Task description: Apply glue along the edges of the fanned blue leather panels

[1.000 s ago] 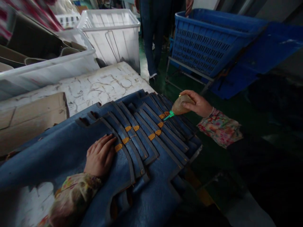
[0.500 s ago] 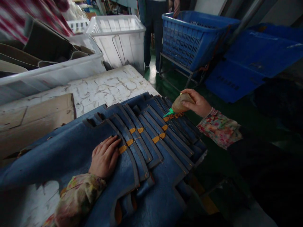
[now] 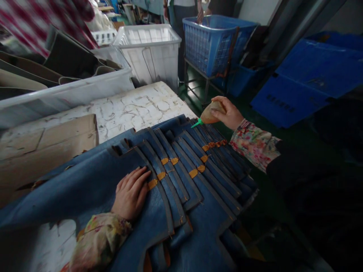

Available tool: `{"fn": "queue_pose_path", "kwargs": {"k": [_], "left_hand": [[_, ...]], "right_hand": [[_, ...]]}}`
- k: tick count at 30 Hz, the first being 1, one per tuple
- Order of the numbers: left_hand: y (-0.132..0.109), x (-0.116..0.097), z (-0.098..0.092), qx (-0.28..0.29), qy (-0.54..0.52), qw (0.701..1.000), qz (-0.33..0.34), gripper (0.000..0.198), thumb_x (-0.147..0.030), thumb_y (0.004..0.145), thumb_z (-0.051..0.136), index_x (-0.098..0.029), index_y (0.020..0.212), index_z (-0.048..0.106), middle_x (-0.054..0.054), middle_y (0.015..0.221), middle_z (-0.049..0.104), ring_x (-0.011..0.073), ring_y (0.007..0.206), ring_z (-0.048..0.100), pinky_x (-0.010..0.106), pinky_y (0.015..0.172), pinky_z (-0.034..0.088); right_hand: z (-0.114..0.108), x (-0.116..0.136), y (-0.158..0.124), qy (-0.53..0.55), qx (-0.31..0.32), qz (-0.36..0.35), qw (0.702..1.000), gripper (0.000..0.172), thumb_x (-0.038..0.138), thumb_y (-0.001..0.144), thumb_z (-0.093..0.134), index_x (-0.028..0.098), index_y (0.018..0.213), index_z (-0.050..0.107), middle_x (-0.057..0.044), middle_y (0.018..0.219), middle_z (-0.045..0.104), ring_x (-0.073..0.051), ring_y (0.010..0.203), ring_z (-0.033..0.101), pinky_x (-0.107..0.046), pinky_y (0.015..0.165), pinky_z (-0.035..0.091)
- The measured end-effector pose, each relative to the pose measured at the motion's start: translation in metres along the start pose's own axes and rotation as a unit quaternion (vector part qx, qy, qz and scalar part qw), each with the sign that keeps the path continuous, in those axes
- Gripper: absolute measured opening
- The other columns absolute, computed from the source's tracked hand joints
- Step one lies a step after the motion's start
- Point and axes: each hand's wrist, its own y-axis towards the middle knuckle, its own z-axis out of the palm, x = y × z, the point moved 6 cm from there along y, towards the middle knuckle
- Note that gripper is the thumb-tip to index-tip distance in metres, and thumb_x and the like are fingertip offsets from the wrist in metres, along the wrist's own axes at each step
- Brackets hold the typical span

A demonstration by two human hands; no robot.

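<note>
Two hands: right fingers [image 3: 227, 110] clamped on glue bottle [image 3: 208, 114], nozzle [image 3: 196, 123] now off orange strips [image 3: 214, 144]; left fingers [image 3: 136, 181] spread on blue panel [image 3: 198, 234].

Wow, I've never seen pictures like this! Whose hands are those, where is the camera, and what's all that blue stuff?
This picture comes from a camera worn on a person's head, so you see what they see, looking down at their own two hands. The left hand lies flat on layered blue sheets. They look like leather and have small orange patches on them. The right hand holds a squeeze bottle with a green tip, just above the sheets. The sheets lie on a white, marble-patterned table, next to a piece of cardboard. Farther away are a white bin and a blue basket, and another person stands at the back.
</note>
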Motion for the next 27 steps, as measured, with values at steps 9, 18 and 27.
{"fn": "queue_pose_path", "kwargs": {"k": [9, 18, 27], "left_hand": [[0.002, -0.003, -0.003, -0.001, 0.004, 1.000, 0.002, 0.032, -0.023, 0.091, 0.036, -0.018, 0.120, 0.049, 0.008, 0.125, 0.053, 0.0227, 0.119, 0.044, 0.037, 0.096, 0.030], [0.001, -0.003, -0.004, -0.004, 0.002, 1.000, 0.000, 0.032, -0.024, 0.091, 0.035, -0.018, 0.120, 0.049, 0.008, 0.125, 0.053, 0.0223, 0.120, 0.043, 0.037, 0.097, 0.029], [0.002, -0.004, -0.004, -0.003, -0.006, 1.000, -0.009, 0.033, -0.024, 0.091, 0.035, -0.018, 0.120, 0.050, 0.008, 0.125, 0.053, 0.0224, 0.118, 0.045, 0.038, 0.096, 0.031]], "right_hand": [[0.000, -0.001, 0.012, 0.003, -0.025, 0.004, 1.000, 0.037, 0.036, 0.076, 0.059, 0.023, 0.110, 0.053, -0.006, 0.113, 0.056, -0.024, 0.107, 0.053, -0.042, 0.097, 0.041], [0.003, 0.015, 0.007, 0.014, 0.021, 0.055, 0.998, 0.033, 0.040, 0.074, 0.060, 0.021, 0.102, 0.058, -0.005, 0.102, 0.062, -0.025, 0.097, 0.056, -0.044, 0.091, 0.043], [0.026, 0.027, 0.018, -0.012, 0.030, 0.040, 0.999, 0.036, 0.037, 0.074, 0.058, 0.020, 0.105, 0.056, -0.007, 0.106, 0.060, -0.024, 0.098, 0.055, -0.043, 0.091, 0.043]]}}
